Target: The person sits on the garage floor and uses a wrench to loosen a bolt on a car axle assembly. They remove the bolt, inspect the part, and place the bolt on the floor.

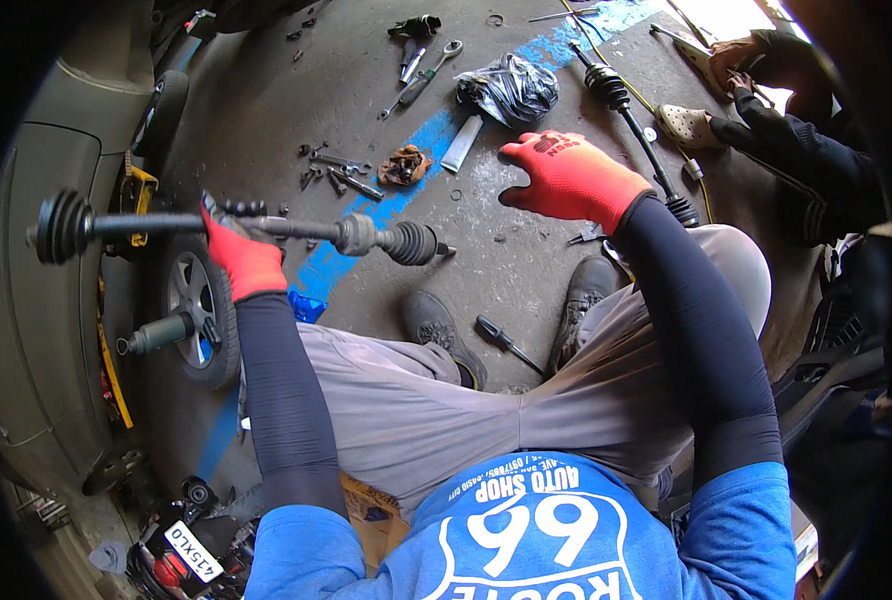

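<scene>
My left hand (243, 258), in a red and black glove, is wrapped round the shaft of a drive axle (311, 228). The axle lies level across the left of the view, a black ribbed boot near each end. My right hand (578, 180), in a matching glove, is held out over the floor with thumb and fingers apart and nothing visible in it. Just beyond it lie a crumpled dark plastic bag (511, 90) and a white tube (462, 145). A second drive axle (638, 130) rests on the floor to its right.
A car (51, 190) stands at the left, with a loose wheel (198, 300) nearby. Wrenches (341, 162), a ratchet (428, 75) and a greasy brown piece (406, 165) lie on the floor. A screwdriver (506, 343) is between my shoes. Another person (806, 145) sits at the upper right.
</scene>
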The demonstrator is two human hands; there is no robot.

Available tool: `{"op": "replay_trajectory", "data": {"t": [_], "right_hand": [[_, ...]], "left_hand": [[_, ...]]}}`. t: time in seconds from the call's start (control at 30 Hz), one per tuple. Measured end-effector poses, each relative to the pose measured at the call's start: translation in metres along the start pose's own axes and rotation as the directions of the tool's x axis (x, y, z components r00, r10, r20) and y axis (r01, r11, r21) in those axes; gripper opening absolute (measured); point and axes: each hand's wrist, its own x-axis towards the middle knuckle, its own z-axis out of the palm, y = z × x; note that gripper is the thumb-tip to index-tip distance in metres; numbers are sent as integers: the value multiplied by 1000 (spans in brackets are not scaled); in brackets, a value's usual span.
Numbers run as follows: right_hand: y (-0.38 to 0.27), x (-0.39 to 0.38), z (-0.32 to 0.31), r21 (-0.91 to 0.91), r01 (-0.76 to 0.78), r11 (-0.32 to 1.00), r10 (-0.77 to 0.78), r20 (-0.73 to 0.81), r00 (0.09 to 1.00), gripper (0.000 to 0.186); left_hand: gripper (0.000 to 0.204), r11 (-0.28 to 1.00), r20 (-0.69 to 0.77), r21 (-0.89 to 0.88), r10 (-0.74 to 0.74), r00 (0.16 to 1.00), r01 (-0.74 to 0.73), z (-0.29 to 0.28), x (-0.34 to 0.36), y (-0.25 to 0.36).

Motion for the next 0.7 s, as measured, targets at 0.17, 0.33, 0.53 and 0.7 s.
{"op": "replay_trajectory", "data": {"t": [0.17,0.33,0.53,0.7], "right_hand": [[-5,3,-4,30,30,999,-30,-2,1000,47],[-14,8,-5,39,65,997,-65,17,998,47],[-17,9,-5,-2,76,997,-76,-8,997,40],[-14,9,-4,25,54,998,-55,42,998,45]], "left_hand": [[40,997,13,-70,-27,1000,28,-34,4,7],[41,999,278,-34,9,961,0,-57,16,10],[45,997,333,-55,78,940,-63,-50,13,8],[36,985,79,-161,-56,995,68,-27,-14,10]]}}
